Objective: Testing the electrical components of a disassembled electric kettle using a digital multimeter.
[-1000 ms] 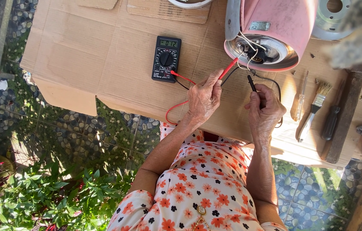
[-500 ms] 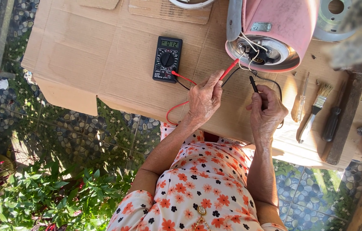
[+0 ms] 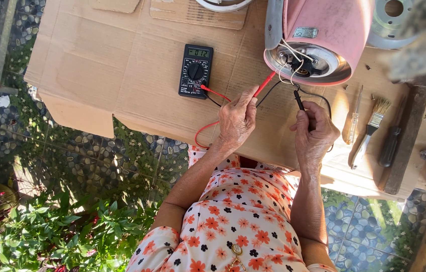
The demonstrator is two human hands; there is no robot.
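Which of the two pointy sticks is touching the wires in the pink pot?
The black probe in the right hand; its tip meets the wires under the pink pot. The red probe, in the left hand, points in lower down.

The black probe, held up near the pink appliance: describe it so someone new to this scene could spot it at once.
Start at the pink round appliance lying on its side on the brown cardboard sheet. Just below its open silver base, the right hand pinches a thin black probe pointing up at the wiring. Its neighbour, in the left hand, is the red probe; only the black one trails a black lead.
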